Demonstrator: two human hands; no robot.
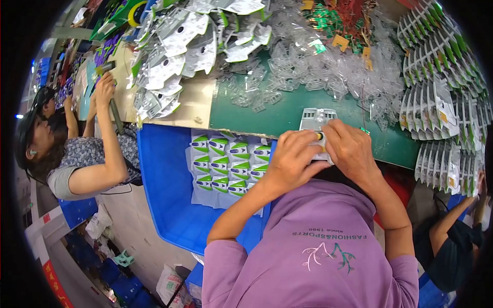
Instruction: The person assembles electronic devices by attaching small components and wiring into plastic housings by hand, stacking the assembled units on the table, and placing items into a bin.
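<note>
Both my hands meet on a grey plastic housing [314, 119] at the near edge of the green table. My left hand [291, 156] grips its left side, fingers bent over the top near a small round black-and-yellow part [320, 136]. From the right, my right hand [350, 149] closes on the same housing, with its fingertips by that small part. Pegs and ribs show on the housing's far end; my fingers cover much of the rest. Whether a separate small piece is pinched in the fingertips I cannot tell.
A blue bin [164, 190] on my left holds rows of white-and-green units [220, 163]. Clear plastic pieces [334, 66], red wires [354, 20] and white-and-green shells [177, 38] cover the table's far side. Stacked housings [429, 108] stand right. A co-worker [92, 154] holds a hammer-like tool [106, 67].
</note>
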